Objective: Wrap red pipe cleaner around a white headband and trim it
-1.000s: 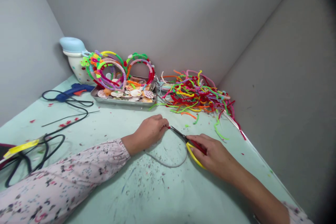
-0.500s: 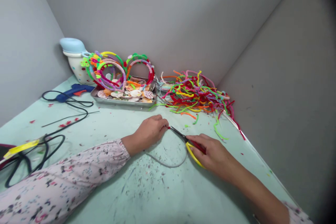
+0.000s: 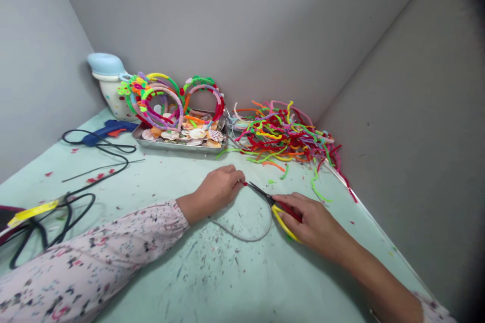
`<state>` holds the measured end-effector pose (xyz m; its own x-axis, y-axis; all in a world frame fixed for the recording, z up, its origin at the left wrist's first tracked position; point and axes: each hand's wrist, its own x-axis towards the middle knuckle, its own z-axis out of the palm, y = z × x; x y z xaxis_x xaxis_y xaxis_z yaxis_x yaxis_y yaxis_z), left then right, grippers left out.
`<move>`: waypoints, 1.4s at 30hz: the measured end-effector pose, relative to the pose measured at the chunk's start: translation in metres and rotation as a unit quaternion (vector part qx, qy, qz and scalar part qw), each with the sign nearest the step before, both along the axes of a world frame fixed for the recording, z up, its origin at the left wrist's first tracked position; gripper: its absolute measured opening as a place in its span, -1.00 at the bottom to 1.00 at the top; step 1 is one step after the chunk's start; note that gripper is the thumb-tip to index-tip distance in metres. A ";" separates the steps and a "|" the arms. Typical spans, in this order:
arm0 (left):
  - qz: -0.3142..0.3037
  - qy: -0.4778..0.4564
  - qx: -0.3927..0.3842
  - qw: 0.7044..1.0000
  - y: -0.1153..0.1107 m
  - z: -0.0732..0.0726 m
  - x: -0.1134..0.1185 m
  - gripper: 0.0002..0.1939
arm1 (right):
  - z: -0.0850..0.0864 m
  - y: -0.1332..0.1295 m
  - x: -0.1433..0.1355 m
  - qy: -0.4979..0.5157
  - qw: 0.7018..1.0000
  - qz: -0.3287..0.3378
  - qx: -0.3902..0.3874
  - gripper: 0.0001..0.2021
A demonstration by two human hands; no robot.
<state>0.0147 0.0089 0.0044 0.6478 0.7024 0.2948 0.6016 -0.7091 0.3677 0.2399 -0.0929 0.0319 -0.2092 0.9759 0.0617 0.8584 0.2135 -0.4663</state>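
Note:
My left hand (image 3: pixel 222 186) is closed in a pinch on a red pipe cleaner (image 3: pixel 245 183), of which only a short tip shows past the fingers. My right hand (image 3: pixel 310 219) grips scissors (image 3: pixel 282 217) with yellow and red handles and dark blades. The blade tips point left and lie right beside the red tip; whether they touch it I cannot tell. Below both hands a thin grey hoop (image 3: pixel 246 239) curves over the table, one end running under my left hand and the other passing near the scissors.
Behind stands a metal tray (image 3: pixel 178 148) of shells (image 3: pixel 197 133) and colourful wrapped headbands (image 3: pixel 162 106). Right of it is a heap of pipe cleaners (image 3: pixel 284 136). At left lie a blue glue gun (image 3: pixel 108 131), its black cord (image 3: pixel 81 193) and a white container (image 3: pixel 113 93). Scraps dot the table (image 3: pixel 303 287).
The scissors and my right hand have shifted slightly right, so the blade tips sit a little farther from my left fingers. My left hand keeps its pinch.

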 end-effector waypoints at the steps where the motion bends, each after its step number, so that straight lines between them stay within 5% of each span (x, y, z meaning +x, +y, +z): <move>1: 0.002 0.000 0.000 1.000 0.000 0.000 0.000 -0.81 | 0.000 0.000 0.000 -0.003 1.000 0.002 0.003 -0.66; 42: -0.012 -0.001 -0.001 1.000 0.000 0.001 0.000 -0.75 | -0.002 -0.001 0.000 -0.006 1.000 0.012 0.003 -0.66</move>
<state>0.0149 0.0085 0.0057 0.6631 0.6877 0.2955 0.5843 -0.7224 0.3699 0.2401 -0.0944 0.0299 -0.2337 0.9702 0.0647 0.8587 0.2371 -0.4543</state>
